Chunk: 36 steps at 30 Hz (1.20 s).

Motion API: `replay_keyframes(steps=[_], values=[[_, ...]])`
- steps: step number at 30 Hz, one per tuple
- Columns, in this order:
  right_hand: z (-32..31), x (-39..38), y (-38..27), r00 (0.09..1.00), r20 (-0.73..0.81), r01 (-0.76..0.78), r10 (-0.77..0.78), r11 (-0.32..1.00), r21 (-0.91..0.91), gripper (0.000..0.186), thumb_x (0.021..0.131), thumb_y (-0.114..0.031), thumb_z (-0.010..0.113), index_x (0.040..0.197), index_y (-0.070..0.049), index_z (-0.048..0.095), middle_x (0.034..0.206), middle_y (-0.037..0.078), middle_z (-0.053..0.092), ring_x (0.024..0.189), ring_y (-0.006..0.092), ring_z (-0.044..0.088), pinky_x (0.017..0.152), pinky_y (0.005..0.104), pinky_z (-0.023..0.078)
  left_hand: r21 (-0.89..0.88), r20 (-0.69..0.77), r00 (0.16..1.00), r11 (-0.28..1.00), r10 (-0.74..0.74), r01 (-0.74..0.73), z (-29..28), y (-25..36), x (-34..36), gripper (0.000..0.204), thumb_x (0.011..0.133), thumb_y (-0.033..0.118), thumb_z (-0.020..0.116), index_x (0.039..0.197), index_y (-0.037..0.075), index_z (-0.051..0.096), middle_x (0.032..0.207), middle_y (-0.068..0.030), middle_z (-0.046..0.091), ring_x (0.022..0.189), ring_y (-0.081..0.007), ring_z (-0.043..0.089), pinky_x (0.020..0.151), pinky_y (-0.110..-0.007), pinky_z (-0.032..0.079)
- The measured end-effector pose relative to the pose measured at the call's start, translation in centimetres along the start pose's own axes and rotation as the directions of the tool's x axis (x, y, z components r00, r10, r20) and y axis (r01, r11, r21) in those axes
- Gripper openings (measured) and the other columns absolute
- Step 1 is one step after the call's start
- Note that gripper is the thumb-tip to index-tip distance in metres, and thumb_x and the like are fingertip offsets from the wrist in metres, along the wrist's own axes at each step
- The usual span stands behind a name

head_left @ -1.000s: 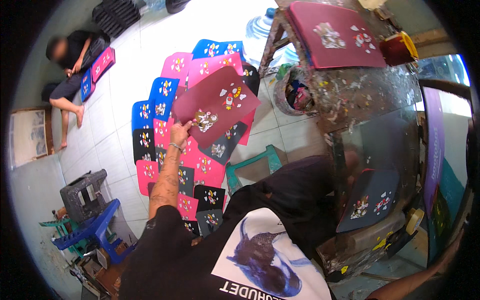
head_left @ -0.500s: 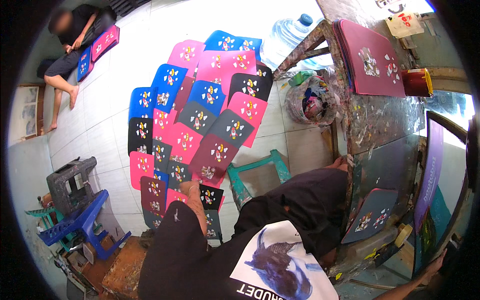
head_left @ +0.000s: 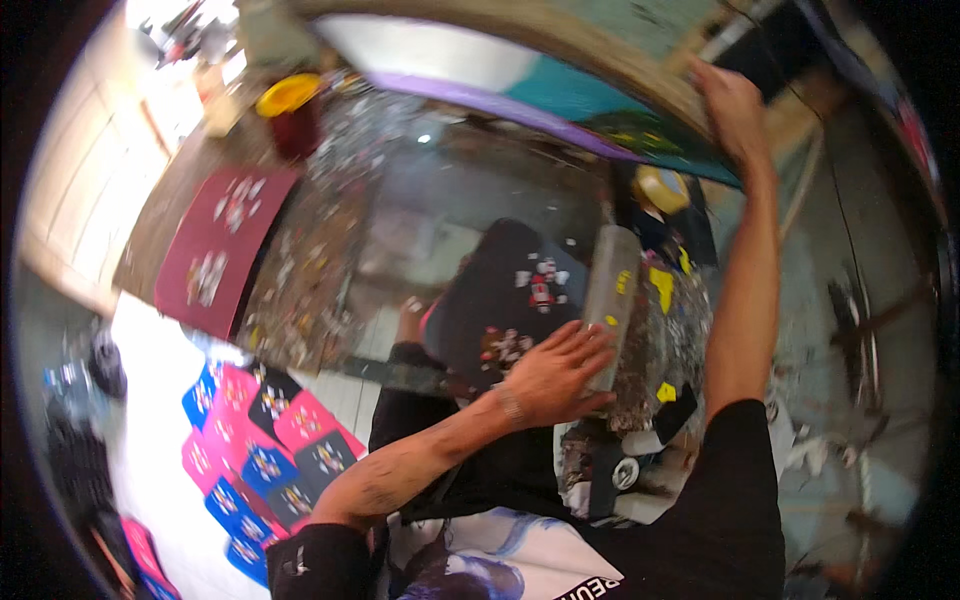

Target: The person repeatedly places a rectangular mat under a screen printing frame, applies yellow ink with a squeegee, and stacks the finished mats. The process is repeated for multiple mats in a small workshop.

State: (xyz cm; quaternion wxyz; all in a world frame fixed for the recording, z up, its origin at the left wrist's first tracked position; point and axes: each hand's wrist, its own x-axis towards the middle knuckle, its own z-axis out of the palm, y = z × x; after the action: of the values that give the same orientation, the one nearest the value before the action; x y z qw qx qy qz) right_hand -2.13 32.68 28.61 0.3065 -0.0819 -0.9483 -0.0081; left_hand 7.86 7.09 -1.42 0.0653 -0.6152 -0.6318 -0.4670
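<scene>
My left hand (head_left: 562, 375) lies with its fingers stretched out and apart, over the lower right corner of a dark grey sheet (head_left: 480, 290) and the pale bar (head_left: 612, 275) beside it. The sheet has rounded corners and small printed cartoon figures, and rests on a glossy dark tabletop (head_left: 410, 220). Up at the right, my right hand (head_left: 735, 110) is closed on the wooden rim of a large framed screen (head_left: 540, 85), which is raised and tilted at the table's far side. White, purple and teal areas show on the screen.
A maroon printed stack (head_left: 225, 250) lies at the table's left, near a dark red can with a yellow rim (head_left: 290, 105). A yellow tape roll (head_left: 662, 188) sits beyond the bar. Several pink, blue and black printed sheets (head_left: 265, 465) cover the floor at lower left.
My view has swung right from the floor to the table. My left hand has come from the floor sheets to the grey sheet on the table. My right hand still grips the frame.
</scene>
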Motion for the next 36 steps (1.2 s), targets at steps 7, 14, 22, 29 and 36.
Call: replay_keyframes(steps=[7, 14, 22, 29, 36], values=[[-0.5, -0.5, 0.4, 0.995, -0.086, 0.066, -0.053, 0.985, 0.159, 0.073, 0.091, -0.067, 0.058, 0.08, 0.005, 0.067, 0.06, 0.018, 0.053, 0.06, 0.0311, 0.055, 0.066, 0.0422, 0.046, 0.282, 0.53, 0.848, 0.945, -0.01, -0.165, 4.6, -5.8, 3.7, 0.053, 0.097, 0.049, 0.056, 0.117, 0.003, 0.07, 0.132, -0.012, 0.065, 0.137, -0.0285, 0.05, 0.125, -0.046, 0.022], [-3.1, -1.2, -1.6, 0.994, 0.039, -0.107, 0.102, 0.981, 0.16, 0.074, 0.094, -0.055, 0.058, 0.063, 0.012, 0.058, 0.056, 0.026, 0.053, 0.052, 0.033, 0.054, 0.061, 0.0489, 0.046, 0.349, 0.405, 0.867, 0.926, -0.29, 0.147, -8.7, -14.2, -3.2, 0.079, 0.083, 0.049, 0.076, 0.144, 0.006, 0.052, 0.156, -0.0098, 0.047, 0.148, -0.0317, 0.037, 0.123, -0.052, 0.026], [-3.1, -1.4, -1.6, 0.998, 0.025, -0.069, 0.066, 0.985, 0.157, 0.073, 0.094, -0.053, 0.059, 0.053, 0.006, 0.049, 0.048, 0.016, 0.043, 0.047, 0.0249, 0.042, 0.052, 0.0454, 0.039, 0.344, 0.514, 0.807, 0.931, -0.291, 0.117, -9.2, -16.6, -3.8, 0.103, 0.07, 0.063, 0.081, 0.15, 0.007, 0.047, 0.159, -0.0069, 0.043, 0.151, -0.0289, 0.032, 0.125, -0.053, 0.02], [-3.0, -1.1, -1.8, 0.99, 0.043, -0.138, 0.133, 0.981, 0.139, 0.073, 0.095, -0.056, 0.059, 0.053, 0.003, 0.045, 0.048, 0.009, 0.037, 0.047, 0.0203, 0.037, 0.051, 0.045, 0.036, 0.352, 0.454, 0.841, 0.927, -0.292, 0.132, -9.6, -16.0, -4.9, 0.102, 0.069, 0.062, 0.082, 0.147, 0.005, 0.049, 0.155, -0.0084, 0.048, 0.148, -0.0283, 0.038, 0.124, -0.052, 0.023], [-3.6, -0.9, -3.3, 0.967, 0.09, -0.247, 0.239, 0.964, 0.096, 0.075, 0.094, -0.059, 0.059, 0.053, 0.003, 0.049, 0.047, 0.008, 0.039, 0.046, 0.0186, 0.039, 0.05, 0.0433, 0.035, 0.367, 0.445, 0.845, 0.921, -0.295, 0.128, -9.4, -15.9, -5.2, 0.102, 0.073, 0.063, 0.079, 0.149, 0.005, 0.045, 0.157, -0.0089, 0.046, 0.149, -0.0277, 0.037, 0.124, -0.052, 0.022]])
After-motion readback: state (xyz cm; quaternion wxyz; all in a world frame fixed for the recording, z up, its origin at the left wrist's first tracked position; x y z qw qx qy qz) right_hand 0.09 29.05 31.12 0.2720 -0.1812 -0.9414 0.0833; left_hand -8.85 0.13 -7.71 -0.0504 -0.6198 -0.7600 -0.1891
